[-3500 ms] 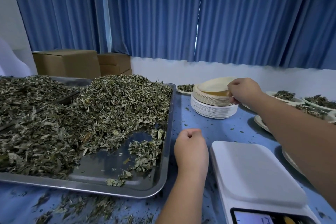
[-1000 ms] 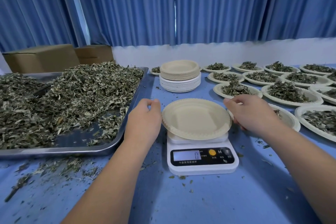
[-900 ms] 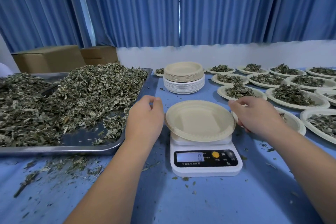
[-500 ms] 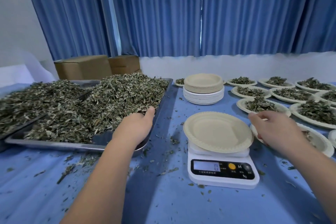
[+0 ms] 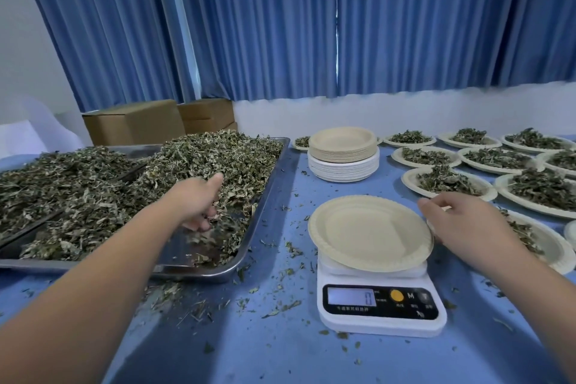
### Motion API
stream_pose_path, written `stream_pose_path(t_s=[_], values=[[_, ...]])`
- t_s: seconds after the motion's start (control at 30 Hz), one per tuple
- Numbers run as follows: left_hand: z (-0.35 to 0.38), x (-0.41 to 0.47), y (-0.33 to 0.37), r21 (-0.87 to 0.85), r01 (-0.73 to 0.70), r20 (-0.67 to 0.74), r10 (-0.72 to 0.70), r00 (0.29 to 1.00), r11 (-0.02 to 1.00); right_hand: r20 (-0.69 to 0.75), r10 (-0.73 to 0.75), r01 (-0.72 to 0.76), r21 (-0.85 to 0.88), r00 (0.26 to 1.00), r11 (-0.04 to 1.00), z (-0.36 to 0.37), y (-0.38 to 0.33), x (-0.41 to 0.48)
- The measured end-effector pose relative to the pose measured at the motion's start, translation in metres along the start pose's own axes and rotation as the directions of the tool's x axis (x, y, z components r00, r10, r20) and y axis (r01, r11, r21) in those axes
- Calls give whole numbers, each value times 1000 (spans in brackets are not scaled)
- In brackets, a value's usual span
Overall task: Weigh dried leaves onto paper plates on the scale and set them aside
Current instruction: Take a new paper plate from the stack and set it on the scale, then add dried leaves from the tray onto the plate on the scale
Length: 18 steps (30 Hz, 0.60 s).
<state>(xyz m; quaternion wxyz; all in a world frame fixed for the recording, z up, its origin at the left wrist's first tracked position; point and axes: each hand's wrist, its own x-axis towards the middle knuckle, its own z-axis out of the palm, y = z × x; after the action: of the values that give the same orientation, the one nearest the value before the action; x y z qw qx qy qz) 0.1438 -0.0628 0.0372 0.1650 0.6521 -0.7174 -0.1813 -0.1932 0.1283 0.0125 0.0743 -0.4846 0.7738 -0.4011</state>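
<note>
An empty paper plate (image 5: 367, 231) sits on the white scale (image 5: 380, 305), whose display reads 0. To the left, a steel tray (image 5: 265, 193) holds a big heap of dried leaves (image 5: 202, 159). My left hand (image 5: 193, 199) reaches into the tray, thumb up and fingers curled down into the leaves near the heap's front edge. My right hand (image 5: 461, 221) hovers with relaxed fingers by the plate's right rim; I cannot tell whether it touches.
A stack of empty paper plates (image 5: 343, 153) stands behind the scale. Several leaf-filled plates (image 5: 445, 181) cover the table's right side, one under my right hand. A second leaf tray (image 5: 62, 165) lies far left, cardboard boxes (image 5: 134, 121) behind. Leaf crumbs litter the blue tabletop.
My right hand took a plate from the stack and both hands set it on the scale. My left hand then moved left, over the tray's edge and into the leaves.
</note>
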Motion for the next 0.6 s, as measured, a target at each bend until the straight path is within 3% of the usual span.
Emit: stream_pose_path(t_s=[0.13,0.23,0.33,0.5,0.6], values=[[7,11,11,54,-116,-31,118,993,992,-7,-17,16,-22,1000,1000,2,-2,-1],[16,11,13,23,-189,168,182,969,982,5,-26,26,-10,1000,1000,1,-4,-2],[22,12,17,39,-164,321,143,936,986,11,-35,35,-13,999,999,1,-4,-2],[22,9,34,4,-199,133,197,971,980,4,-39,39,-32,999,999,1,-2,0],[25,1,30,166,-176,329,114,938,970,2,-39,39,-18,999,999,1,-1,0]])
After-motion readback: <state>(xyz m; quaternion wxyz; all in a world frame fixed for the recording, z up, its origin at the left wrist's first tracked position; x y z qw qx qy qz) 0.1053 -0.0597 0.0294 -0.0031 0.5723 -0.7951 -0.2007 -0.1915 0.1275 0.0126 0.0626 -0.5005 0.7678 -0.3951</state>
